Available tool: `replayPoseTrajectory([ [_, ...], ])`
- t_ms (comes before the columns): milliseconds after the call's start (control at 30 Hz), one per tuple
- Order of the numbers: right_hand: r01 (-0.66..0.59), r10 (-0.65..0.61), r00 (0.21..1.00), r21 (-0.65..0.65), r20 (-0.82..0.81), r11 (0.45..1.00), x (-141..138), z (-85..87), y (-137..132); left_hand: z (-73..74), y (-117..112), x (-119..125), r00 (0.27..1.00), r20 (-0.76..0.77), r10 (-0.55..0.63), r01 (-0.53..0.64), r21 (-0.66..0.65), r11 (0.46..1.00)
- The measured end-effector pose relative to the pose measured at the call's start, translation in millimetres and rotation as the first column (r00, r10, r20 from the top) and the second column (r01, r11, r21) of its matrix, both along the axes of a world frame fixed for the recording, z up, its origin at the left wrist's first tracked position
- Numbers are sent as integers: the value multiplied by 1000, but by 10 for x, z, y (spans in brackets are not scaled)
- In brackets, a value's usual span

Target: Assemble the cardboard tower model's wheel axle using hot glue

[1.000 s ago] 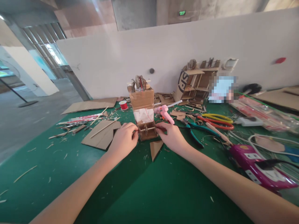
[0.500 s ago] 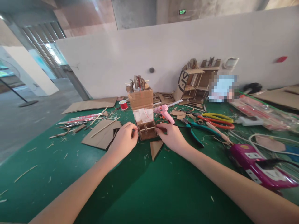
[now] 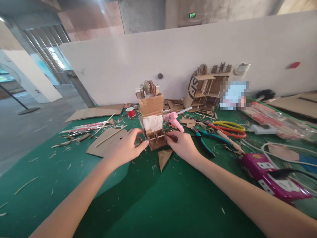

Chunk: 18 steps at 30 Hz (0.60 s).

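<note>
A small cardboard model (image 3: 151,106) stands in front of me, with round cardboard wheels on top and a red thread running down its front. At its foot is an open cardboard box part (image 3: 158,142) with a thin stick across it. My right hand (image 3: 182,143) pinches the right side of that box part; exactly what its fingertips hold is partly hidden. On the left, my left hand (image 3: 126,145) is open beside the box, thumb and forefinger apart. A triangular cardboard scrap (image 3: 164,159) lies just in front of the model.
Right of the model lie a pink glue gun (image 3: 176,122), teal-handled pliers (image 3: 206,145) and a purple power strip (image 3: 272,177) with cables. A red thread spool (image 3: 130,112) and a flat cardboard piece (image 3: 105,143) sit to the left. Another cardboard structure (image 3: 204,89) stands behind.
My left hand has let go of the model's left side, its thumb and forefinger spreading apart. The model has turned slightly, while my right hand stays at its right side.
</note>
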State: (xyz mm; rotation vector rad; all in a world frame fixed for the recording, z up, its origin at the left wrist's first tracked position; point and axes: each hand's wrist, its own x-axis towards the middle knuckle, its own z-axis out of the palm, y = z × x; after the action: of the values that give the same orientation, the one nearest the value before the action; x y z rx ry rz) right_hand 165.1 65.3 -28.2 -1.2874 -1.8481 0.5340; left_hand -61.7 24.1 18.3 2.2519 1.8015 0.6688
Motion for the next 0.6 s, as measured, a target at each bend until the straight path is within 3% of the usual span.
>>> replayPoseTrajectory([
  [100,6,-5,1000,11,-11,1000,21,-1,6,144,-68,-137,993,-44,-113,107,-127,986],
  [233,-1,1,1000,27,8,1000,19,-7,-3,269,-121,-172,983,-118,-142,105,-276,955],
  [600,7,-7,1000,-2,30,1000,-1,-11,-27,259,-114,-77,998,-13,-56,53,-200,978],
])
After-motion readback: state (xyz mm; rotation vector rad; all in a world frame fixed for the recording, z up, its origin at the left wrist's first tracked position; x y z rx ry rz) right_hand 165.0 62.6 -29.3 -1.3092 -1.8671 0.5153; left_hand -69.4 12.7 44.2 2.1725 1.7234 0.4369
